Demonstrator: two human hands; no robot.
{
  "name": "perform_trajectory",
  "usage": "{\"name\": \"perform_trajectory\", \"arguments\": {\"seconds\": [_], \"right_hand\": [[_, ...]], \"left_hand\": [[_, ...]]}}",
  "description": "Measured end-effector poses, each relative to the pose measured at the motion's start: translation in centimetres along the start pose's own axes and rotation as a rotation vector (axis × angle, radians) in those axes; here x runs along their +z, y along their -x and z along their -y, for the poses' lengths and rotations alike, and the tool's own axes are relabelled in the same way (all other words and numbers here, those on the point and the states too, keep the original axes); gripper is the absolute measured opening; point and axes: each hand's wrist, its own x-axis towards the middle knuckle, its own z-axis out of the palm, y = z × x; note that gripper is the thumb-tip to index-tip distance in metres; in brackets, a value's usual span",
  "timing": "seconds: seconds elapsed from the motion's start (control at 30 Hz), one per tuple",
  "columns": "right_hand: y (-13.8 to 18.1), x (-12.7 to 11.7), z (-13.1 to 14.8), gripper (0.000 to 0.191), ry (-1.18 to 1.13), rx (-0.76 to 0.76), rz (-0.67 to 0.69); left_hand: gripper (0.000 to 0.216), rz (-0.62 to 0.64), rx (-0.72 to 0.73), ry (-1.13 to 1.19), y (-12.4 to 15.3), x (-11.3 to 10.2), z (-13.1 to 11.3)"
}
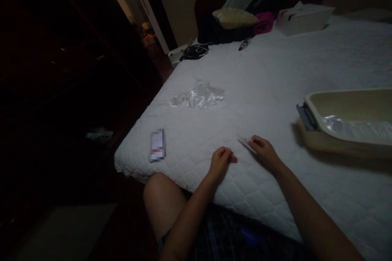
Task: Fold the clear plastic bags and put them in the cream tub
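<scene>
Over the white quilted bed cover, my right hand pinches a thin, flat, whitish piece between thumb and fingers. Whether it is paper or plastic is too blurred to tell. My left hand is a short way to the left, with thumb and fingers pressed together. Anything between those fingertips is too small or hidden to make out. The two hands are apart, and both stay close to the near edge of the bed.
Crumpled clear plastic wrappers lie farther up the bed. A blurred-out phone-like rectangle rests at the left edge. To the right stands a beige bin holding clear plastic packets. A white box and a pillow are near the headboard.
</scene>
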Motion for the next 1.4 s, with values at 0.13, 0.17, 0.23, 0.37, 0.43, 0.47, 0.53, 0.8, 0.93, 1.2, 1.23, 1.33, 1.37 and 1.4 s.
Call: {"name": "perform_trajectory", "arguments": {"seconds": [0.13,0.17,0.23,0.37,0.43,0.47,0.53,0.8,0.93,1.2,1.23,1.33,1.37,1.4], "right_hand": [[0.3,-2.0,-0.2,0.03,-0.577,0.174,0.1],[0.4,-2.2,-0.2,0.032,-0.645,0.193,0.119],[0.4,-2.2,-0.1,0.036,-0.706,0.206,0.175],[0.2,-0.8,-0.1,0.036,-0.615,0.135,0.038],[0.2,0.1,-0.2,0.037,-0.452,0.072,-0.089],[0.2,0.5,-0.2,0.038,-0.362,0.04,-0.108],[0.2,1.0,-0.2,0.039,-0.235,-0.009,-0.091],[0.5,1.0,0.2,0.044,-0.314,0.102,-0.089],[0.7,0.7,0.1,0.043,-0.403,0.154,-0.053],[0.6,0.2,-0.2,0.034,-0.433,0.107,-0.026],[0.6,0.3,-0.1,0.035,-0.401,0.092,-0.014],[0.8,0.4,0.4,0.038,-0.328,0.065,0.044],[0.8,0.4,0.5,0.037,-0.31,0.071,0.066],[0.9,0.5,0.6,0.036,-0.295,0.081,0.081]], "left_hand": [[0.04,0.07,-0.095,0.077,-0.9,0.1,-1.5],[0.041,0.098,-0.09,0.108,-1.3,0.2,-1.7],[0.044,0.163,-0.04,0.178,-2.1,0.6,-1.8],[0.047,0.222,0.028,0.216,-3.4,1.4,-0.8],[0.048,0.218,0.036,0.157,-3.6,1.5,0.0],[0.048,0.219,0.042,0.118,-3.6,1.4,0.4],[0.044,0.213,0.047,0.053,-3.6,1.2,1.0],[0.04,0.097,0.033,0.205,-3.7,1.3,1.2],[0.045,0.062,-0.007,0.252,-3.6,1.2,0.9],[0.049,0.016,-0.006,0.323,-3.6,1.0,1.0],[0.05,0.026,-0.004,0.289,-3.6,1.1,1.1],[0.055,0.069,0.012,0.197,-3.5,1.1,1.4],[0.058,0.084,0.017,0.184,-3.5,1.1,1.4],[0.061,0.097,0.025,0.183,-3.5,1.1,1.4]]}}
